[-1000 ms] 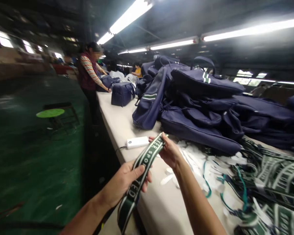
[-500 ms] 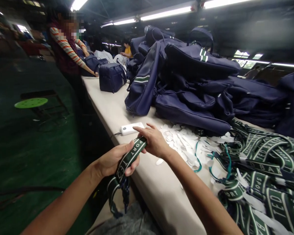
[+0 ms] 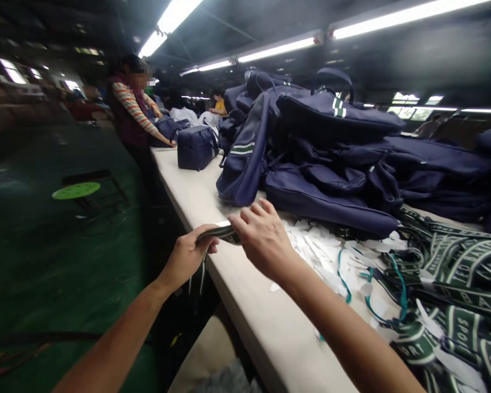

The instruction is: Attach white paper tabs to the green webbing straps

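Two hands are shown above the table (image 3: pixel 249 305) edge: a green strap (image 3: pixel 220 232) (soft, light, judged limp) is pinched by the left hand (image 3: pixel 187 255) and the right hand (image 3: pixel 262 237); holding near its ends is advised.

Bare from elbow to fingertip on both sides: slim, uncovered forearms, a left hand (image 3: pixel 187 256) and a right hand (image 3: pixel 265 240) with short fingers and plainly visible knuckles.

Navy bags (image 3: pixel 323 164) with green-white stripes, green white-lettered straps (image 3: pixel 454 273), a pale beige table (image 3: pixel 265 322).
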`<state>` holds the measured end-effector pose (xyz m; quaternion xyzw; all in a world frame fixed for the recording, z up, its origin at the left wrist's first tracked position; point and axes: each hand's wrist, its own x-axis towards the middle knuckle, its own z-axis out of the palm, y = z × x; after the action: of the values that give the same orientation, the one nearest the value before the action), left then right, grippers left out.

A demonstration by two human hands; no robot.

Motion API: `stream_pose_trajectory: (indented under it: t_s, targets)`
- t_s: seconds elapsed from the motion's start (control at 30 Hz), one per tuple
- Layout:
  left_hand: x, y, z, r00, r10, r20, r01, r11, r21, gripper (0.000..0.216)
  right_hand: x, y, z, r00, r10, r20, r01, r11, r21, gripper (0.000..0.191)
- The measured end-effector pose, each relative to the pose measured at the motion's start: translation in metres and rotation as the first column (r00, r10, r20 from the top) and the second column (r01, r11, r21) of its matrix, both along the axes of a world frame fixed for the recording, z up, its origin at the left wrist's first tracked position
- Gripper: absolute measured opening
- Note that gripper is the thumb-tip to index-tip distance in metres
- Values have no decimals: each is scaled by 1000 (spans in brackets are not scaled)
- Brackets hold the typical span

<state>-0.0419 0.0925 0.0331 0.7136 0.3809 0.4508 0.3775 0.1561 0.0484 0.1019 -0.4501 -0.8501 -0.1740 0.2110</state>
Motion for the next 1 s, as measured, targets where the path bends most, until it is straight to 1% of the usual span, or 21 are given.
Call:
stream_pose_trajectory:
  t_s: [0.03,0.07,0.13,0.2,0.27,0.33,0.4,0.43,0.47,0.5,0.53,0.57,0.6,0.63,0.67,0.7,0.8,0.87,0.9,0.97,1.0]
  targets:
    - [-3,1,1,999,46,22,-47,997,57,21,-3,-11,-7,998,4,-55,-8,997,-72,26]
    - [-5,1,2,996,80,34,-83,990,116,20,-6,-20,-15,992,22,-125,-42,987,-158,39]
    - [-9,-4,6,991,121,49,-130,961,243,20,-13,-33,-34,950,50,-307,-150,938,-313,64]
    - [-10,-13,13,987,160,33,-162,929,332,23,-21,-37,-51,848,36,-529,-278,880,-385,76]
    - [-9,-24,19,980,199,3,-187,918,349,29,-30,-35,-62,675,6,-738,-429,817,-385,79]
    - [-7,-32,23,978,209,-14,-194,930,312,36,-38,-28,-67,474,-49,-879,-575,739,-351,73]
    - [-8,-33,24,985,174,-16,-163,948,274,38,-42,-22,-66,323,-129,-938,-680,657,-324,58]
    - [-9,-31,24,990,137,-12,-131,962,238,38,-41,-18,-64,270,-167,-948,-707,634,-313,50]
    - [-10,-28,24,996,86,-6,-83,981,177,38,-38,-15,-62,232,-197,-953,-717,627,-304,45]
    - [-12,-25,23,1000,12,-4,-11,996,93,40,-33,-12,-61,206,-223,-953,-718,627,-302,42]
    - [-14,-21,21,997,-81,1,81,997,-6,44,-27,-9,-59,185,-250,-950,-712,632,-305,40]
    - [-16,-17,19,983,-182,14,183,977,-106,51,-19,-6,-58,167,-280,-945,-699,643,-314,40]
    - [-17,-14,16,961,-274,32,275,942,-195,58,-11,-2,-57,157,-308,-938,-683,652,-329,40]
    - [-18,-11,13,938,-344,45,344,902,-260,63,-4,2,-57,154,-331,-931,-665,661,-346,39]
    - [-18,-9,10,920,-388,52,385,871,-305,65,3,5,-57,157,-347,-925,-645,673,-362,38]
    - [-18,-8,7,912,-406,60,402,854,-330,66,10,8,-58,163,-355,-921,-622,687,-375,36]
    - [-15,-8,3,911,-402,91,406,838,-366,57,20,12,-58,213,-336,-917,-554,732,-397,35]
    - [-13,-13,5,909,-402,109,412,835,-365,50,20,9,-53,259,-328,-908,-511,752,-417,38]
    - [-12,-16,6,913,-396,97,404,845,-350,46,19,6,-50,290,-323,-901,-486,761,-429,40]
    - [-12,-24,7,937,-350,11,339,900,-275,37,15,-2,-43,361,-301,-883,-428,787,-444,44]
    - [-13,-27,5,953,-297,-53,280,937,-210,36,13,-7,-39,396,-277,-876,-396,809,-435,47]
